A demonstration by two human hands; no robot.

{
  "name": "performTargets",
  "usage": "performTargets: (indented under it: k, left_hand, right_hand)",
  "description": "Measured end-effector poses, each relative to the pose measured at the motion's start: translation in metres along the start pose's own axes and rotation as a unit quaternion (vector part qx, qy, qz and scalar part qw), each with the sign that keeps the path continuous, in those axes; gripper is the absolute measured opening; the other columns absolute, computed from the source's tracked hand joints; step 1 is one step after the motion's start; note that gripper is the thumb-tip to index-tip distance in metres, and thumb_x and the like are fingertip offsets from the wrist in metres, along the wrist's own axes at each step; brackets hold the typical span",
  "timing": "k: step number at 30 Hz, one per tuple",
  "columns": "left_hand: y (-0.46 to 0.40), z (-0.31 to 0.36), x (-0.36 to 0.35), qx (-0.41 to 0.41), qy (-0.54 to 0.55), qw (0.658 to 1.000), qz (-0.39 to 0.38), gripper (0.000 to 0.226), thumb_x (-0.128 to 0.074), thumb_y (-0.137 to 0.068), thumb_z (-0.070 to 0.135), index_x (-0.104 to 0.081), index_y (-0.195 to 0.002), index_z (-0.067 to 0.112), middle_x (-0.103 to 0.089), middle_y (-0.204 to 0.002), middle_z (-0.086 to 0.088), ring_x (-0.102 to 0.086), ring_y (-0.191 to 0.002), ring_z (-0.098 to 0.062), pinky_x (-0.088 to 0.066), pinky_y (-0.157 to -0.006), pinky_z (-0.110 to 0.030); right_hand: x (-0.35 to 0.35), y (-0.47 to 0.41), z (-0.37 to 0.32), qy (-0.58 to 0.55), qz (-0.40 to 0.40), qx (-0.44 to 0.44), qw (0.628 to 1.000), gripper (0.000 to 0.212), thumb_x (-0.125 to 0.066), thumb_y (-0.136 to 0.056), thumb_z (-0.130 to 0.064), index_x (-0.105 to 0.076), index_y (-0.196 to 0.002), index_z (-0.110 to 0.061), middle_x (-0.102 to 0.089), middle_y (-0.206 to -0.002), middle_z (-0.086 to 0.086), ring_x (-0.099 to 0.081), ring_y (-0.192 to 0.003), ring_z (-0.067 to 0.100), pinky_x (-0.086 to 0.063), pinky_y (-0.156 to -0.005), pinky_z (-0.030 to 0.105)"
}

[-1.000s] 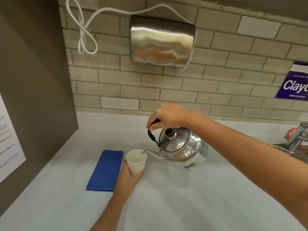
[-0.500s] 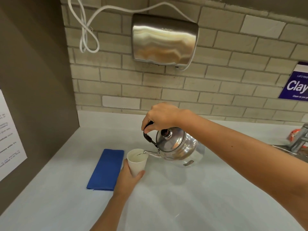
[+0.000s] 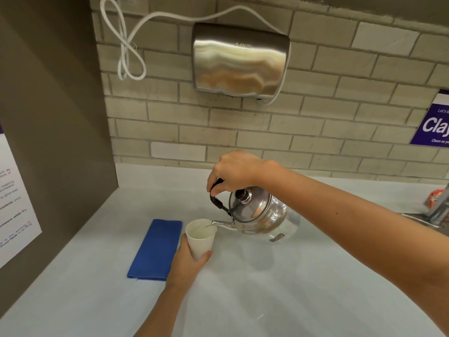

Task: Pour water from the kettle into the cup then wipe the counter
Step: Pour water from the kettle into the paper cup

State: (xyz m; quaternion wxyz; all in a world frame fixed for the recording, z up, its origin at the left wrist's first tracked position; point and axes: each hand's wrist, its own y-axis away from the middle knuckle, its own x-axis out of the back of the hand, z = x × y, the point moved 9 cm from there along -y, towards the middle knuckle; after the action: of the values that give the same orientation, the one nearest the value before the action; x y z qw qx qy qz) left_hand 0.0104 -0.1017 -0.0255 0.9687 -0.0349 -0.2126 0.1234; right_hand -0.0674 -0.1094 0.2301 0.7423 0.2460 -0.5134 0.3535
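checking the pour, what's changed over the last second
The right hand tipped the kettle further toward the cup, bringing the spout tip from the rim to over the cup's mouth. Nothing was taken hold of or let go. The left hand still holds the cup on the counter, and the blue cloth lies where it was.

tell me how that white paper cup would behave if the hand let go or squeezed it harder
The white paper cup looks thin-walled, so a harder squeeze from the left hand would probably buckle it. It seems light and narrower at its base, so a nudge from the kettle spout at its rim might tip it if released.
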Motion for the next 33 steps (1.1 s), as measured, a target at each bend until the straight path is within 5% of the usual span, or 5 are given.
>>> performTargets:
  k: [33]
  left_hand:
    - [0.0010,0.0021,0.0001,0.000,0.010,1.000,-0.005,0.077,-0.077,-0.071,0.033,-0.033,-0.132,0.016,-0.056,-0.122,-0.007,-0.055,-0.104,-0.021,-0.050,-0.085,-0.035]
  right_hand:
    - [0.0050,-0.0035,0.0027,0.017,-0.006,0.003,1.000,0.022,-0.058,-0.085,-0.044,-0.067,-0.103,-0.035,-0.070,-0.090,-0.008,-0.045,-0.070,0.009,-0.028,-0.048,0.022]
